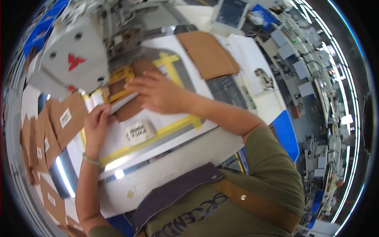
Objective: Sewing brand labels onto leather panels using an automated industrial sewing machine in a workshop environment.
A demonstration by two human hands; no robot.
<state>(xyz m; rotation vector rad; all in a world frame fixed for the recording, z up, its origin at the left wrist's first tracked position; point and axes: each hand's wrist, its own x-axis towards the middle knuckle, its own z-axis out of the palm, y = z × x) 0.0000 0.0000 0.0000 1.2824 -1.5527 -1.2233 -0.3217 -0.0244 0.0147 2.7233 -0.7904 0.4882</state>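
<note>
My left hand point(98, 120) pinches the near end of a pale strip point(122, 102) lying at the edge of a brown piece point(129, 111) under the sewing machine head point(69, 55). My right hand point(158, 94) lies over the brown piece with fingers extended and apart, at the edge of a yellow frame point(121, 74) beside the needle area. Part of the strip and piece is hidden by my fingers. A cream block with black lettering point(139, 132) rests on the white sheet bordered with yellow tape, just below my hands.
Brown labelled pieces point(55, 142) overlap along the left. A brown stack point(207, 53) sits at the back right, near a white board with a dark drawing point(252, 59). A blue tray point(284, 130) stands by my right arm. Rows of machines run along the far right.
</note>
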